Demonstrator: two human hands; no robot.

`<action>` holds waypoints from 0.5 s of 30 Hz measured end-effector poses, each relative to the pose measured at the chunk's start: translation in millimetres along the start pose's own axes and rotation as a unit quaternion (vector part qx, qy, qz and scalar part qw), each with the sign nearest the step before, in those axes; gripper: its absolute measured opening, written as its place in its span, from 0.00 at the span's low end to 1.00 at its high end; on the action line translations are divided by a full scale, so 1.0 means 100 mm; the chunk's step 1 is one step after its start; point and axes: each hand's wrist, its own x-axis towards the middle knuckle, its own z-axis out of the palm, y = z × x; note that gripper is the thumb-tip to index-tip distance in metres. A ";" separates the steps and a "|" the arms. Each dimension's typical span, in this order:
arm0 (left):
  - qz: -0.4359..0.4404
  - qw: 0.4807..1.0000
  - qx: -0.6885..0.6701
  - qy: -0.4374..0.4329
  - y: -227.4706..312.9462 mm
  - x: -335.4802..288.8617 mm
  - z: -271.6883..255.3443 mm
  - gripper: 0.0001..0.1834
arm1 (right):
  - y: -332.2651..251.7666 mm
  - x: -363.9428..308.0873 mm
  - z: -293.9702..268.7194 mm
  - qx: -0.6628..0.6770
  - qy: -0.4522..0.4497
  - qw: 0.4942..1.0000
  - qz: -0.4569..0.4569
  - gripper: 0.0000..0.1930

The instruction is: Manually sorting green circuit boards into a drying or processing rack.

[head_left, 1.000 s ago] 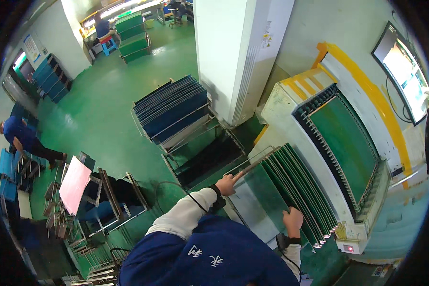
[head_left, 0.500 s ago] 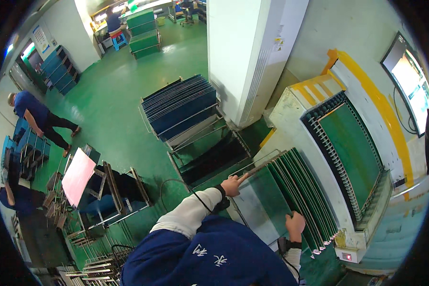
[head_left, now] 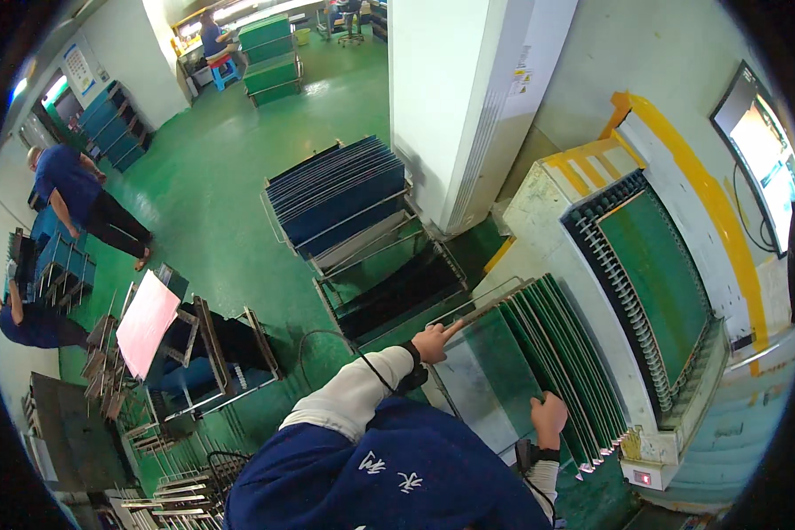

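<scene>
Touching the right grip (head_left: pixel 548 419) is a rectangular panel (head_left: pixel 502 353)

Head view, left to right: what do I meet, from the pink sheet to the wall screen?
Pink rectangular sheet → row of dark-blue flat panels → left hand → front green flat panel → right hand → pale machine's green rectangular face → black-framed wall screen.

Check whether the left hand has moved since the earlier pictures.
No, not noticeably: judged against the row of green panels, the left hand keeps its place by their upper left end.
</scene>
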 end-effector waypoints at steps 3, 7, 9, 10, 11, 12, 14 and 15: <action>0.013 1.000 0.001 0.007 -0.05 0.03 0.06 0.60 | -0.04 -0.01 -0.05 0.001 -0.004 1.000 -0.001 0.18; 0.015 1.000 0.004 0.011 -0.07 0.04 0.08 0.60 | -0.06 0.00 -0.08 0.020 -0.014 1.000 0.009 0.18; 0.015 1.000 0.001 0.013 -0.05 0.02 0.07 0.60 | -0.06 0.01 -0.06 0.026 -0.013 1.000 0.012 0.18; 0.015 1.000 -0.001 0.013 -0.03 0.02 0.05 0.60 | 0.01 0.03 0.00 0.024 -0.005 1.000 0.009 0.18; 0.008 1.000 0.002 0.007 0.00 0.02 0.03 0.59 | 0.07 0.04 0.05 0.022 0.004 1.000 0.006 0.18; -0.001 1.000 0.003 0.002 0.01 0.02 0.01 0.58 | 0.10 0.06 0.07 0.023 0.001 1.000 0.007 0.17; -0.009 1.000 0.004 -0.001 0.05 0.01 -0.02 0.58 | 0.14 0.11 0.12 0.024 -0.004 1.000 0.008 0.17; -0.010 1.000 0.001 0.000 0.04 0.00 -0.02 0.58 | 0.11 0.11 0.10 0.019 -0.007 1.000 0.005 0.17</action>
